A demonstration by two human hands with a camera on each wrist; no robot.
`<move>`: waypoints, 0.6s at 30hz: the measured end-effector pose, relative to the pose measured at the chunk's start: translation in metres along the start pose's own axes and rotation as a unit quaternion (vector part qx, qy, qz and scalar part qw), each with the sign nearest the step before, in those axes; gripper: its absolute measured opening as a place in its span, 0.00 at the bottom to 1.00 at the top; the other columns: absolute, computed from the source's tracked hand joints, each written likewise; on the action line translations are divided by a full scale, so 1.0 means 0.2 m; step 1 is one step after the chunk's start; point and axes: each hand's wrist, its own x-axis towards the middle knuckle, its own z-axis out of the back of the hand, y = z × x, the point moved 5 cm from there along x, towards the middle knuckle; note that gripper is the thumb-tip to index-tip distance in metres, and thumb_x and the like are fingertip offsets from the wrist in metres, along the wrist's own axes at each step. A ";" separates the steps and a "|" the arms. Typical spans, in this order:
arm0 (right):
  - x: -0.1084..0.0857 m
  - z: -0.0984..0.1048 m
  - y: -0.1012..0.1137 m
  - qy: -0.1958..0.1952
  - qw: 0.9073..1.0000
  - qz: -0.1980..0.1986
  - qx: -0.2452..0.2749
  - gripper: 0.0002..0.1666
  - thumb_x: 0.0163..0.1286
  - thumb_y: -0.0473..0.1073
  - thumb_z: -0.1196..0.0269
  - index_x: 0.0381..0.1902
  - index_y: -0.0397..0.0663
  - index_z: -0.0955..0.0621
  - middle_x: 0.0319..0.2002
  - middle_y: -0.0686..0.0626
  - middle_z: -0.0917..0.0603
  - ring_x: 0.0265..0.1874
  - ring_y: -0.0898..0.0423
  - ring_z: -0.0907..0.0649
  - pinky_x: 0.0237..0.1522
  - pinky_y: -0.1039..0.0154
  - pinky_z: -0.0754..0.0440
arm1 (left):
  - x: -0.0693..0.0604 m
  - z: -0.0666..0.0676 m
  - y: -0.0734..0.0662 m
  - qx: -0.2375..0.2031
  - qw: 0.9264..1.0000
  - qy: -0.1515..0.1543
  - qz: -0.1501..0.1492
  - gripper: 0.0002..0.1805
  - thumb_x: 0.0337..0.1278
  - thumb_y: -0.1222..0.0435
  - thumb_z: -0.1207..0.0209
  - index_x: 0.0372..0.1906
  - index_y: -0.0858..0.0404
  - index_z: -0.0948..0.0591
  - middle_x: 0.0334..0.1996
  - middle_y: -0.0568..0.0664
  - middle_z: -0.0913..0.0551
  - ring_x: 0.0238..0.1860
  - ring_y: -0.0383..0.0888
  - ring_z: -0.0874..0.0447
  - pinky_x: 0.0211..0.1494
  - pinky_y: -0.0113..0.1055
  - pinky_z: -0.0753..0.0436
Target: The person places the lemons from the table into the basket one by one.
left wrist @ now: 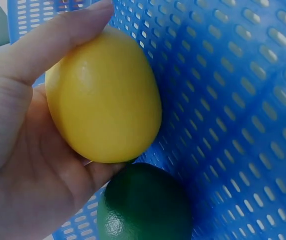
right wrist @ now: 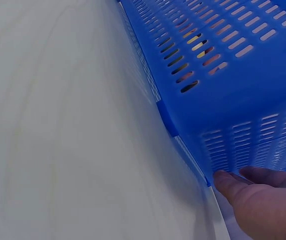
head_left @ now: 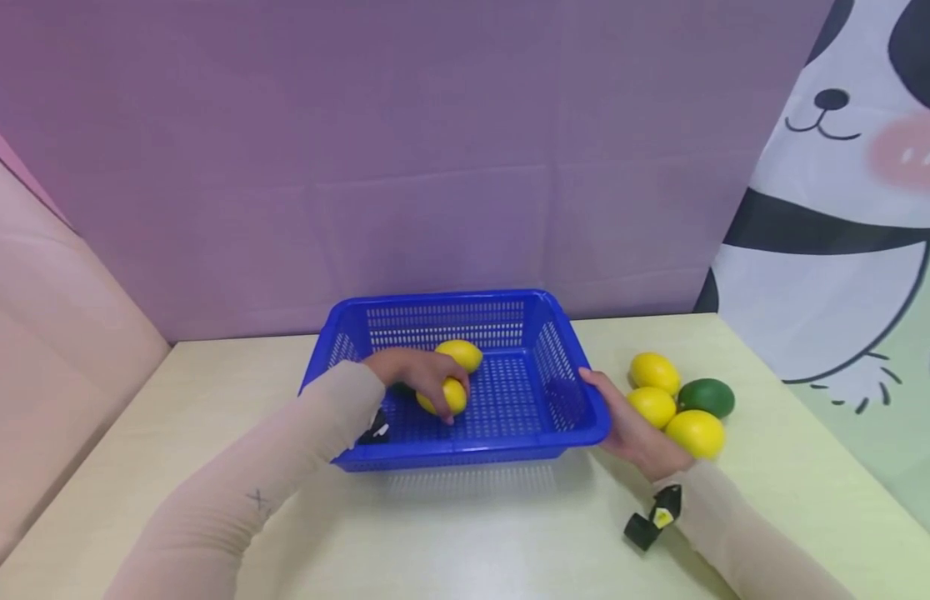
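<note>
Inside the blue plastic basket (head_left: 472,454), my left hand (head_left: 420,372) grips a yellow lemon (head_left: 454,397), thumb on one side and fingers behind it. Beyond that lies a second lemon (head_left: 463,353) on the basket floor. A dark green lime (left wrist: 145,205) sits just beneath the gripped lemon in the left wrist view; the hand mostly covers it in the head view. At the basket's right side, my right hand (head_left: 632,429) holds the rim, with fingers (right wrist: 230,186) against the outer wall. Part of that hold is hidden.
Right of the right hand, three lemons (head_left: 696,433) and a green lime (head_left: 707,398) lie grouped on the pale wooden table (head_left: 465,542). A purple cloth backdrop (head_left: 450,167) rises behind the basket. A panda-print sheet (head_left: 825,283) hangs at the right.
</note>
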 end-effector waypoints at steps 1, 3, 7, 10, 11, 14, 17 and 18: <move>0.00 0.00 0.00 0.001 1.000 0.000 0.000 0.45 0.72 0.64 0.59 0.71 0.38 0.57 0.53 0.46 0.26 0.49 0.52 0.23 0.49 0.60 0.22 | 0.00 0.00 0.00 0.001 1.000 0.000 0.001 0.23 0.43 0.56 0.30 0.48 0.50 0.21 0.42 0.42 0.24 0.45 0.42 0.29 0.53 0.39 0.29; 0.00 0.00 0.00 0.001 1.000 0.002 -0.004 0.46 0.72 0.64 0.60 0.71 0.38 0.58 0.54 0.46 0.26 0.49 0.52 0.22 0.49 0.60 0.22 | 0.00 0.00 0.00 0.004 1.000 0.001 0.003 0.23 0.44 0.55 0.30 0.49 0.50 0.21 0.42 0.42 0.24 0.45 0.42 0.29 0.53 0.38 0.29; 0.00 0.00 0.00 0.001 1.000 0.004 -0.007 0.46 0.72 0.64 0.60 0.72 0.37 0.59 0.54 0.46 0.26 0.49 0.52 0.23 0.50 0.60 0.22 | 0.01 0.00 0.00 0.009 1.000 0.001 0.005 0.23 0.43 0.56 0.29 0.49 0.51 0.22 0.42 0.42 0.25 0.44 0.41 0.29 0.53 0.38 0.29; 0.00 0.00 0.00 0.003 1.000 0.003 -0.003 0.46 0.72 0.64 0.59 0.71 0.37 0.58 0.53 0.46 0.26 0.48 0.52 0.22 0.50 0.60 0.22 | 0.03 -0.01 0.00 0.016 1.000 -0.003 0.002 0.24 0.43 0.57 0.29 0.49 0.52 0.21 0.43 0.42 0.24 0.44 0.41 0.28 0.53 0.38 0.29; 0.01 0.01 0.00 0.003 1.000 0.002 -0.002 0.46 0.72 0.64 0.59 0.71 0.37 0.57 0.53 0.46 0.26 0.48 0.52 0.22 0.49 0.60 0.22 | 0.03 -0.01 0.00 0.019 1.000 -0.005 0.002 0.25 0.43 0.57 0.28 0.50 0.53 0.21 0.43 0.43 0.24 0.45 0.41 0.28 0.54 0.38 0.29; 0.01 0.01 0.00 0.004 1.000 0.002 0.001 0.46 0.72 0.64 0.59 0.71 0.37 0.58 0.53 0.46 0.26 0.48 0.52 0.22 0.49 0.60 0.21 | 0.03 0.00 0.00 0.022 1.000 -0.007 0.007 0.26 0.42 0.57 0.28 0.51 0.53 0.21 0.45 0.43 0.24 0.46 0.41 0.28 0.56 0.39 0.30; 0.00 0.01 0.00 0.001 1.000 0.003 0.002 0.47 0.72 0.64 0.58 0.71 0.37 0.58 0.54 0.46 0.26 0.48 0.52 0.22 0.49 0.60 0.21 | 0.02 0.00 0.00 0.026 1.000 -0.008 0.014 0.27 0.42 0.57 0.28 0.52 0.53 0.22 0.47 0.44 0.25 0.48 0.42 0.29 0.58 0.41 0.31; 0.00 0.01 0.00 -0.001 1.000 0.002 0.002 0.47 0.72 0.64 0.58 0.71 0.37 0.59 0.54 0.46 0.26 0.48 0.52 0.22 0.49 0.60 0.21 | 0.02 0.00 0.00 0.026 1.000 -0.008 0.016 0.27 0.42 0.57 0.28 0.52 0.52 0.22 0.47 0.44 0.25 0.48 0.43 0.29 0.59 0.42 0.31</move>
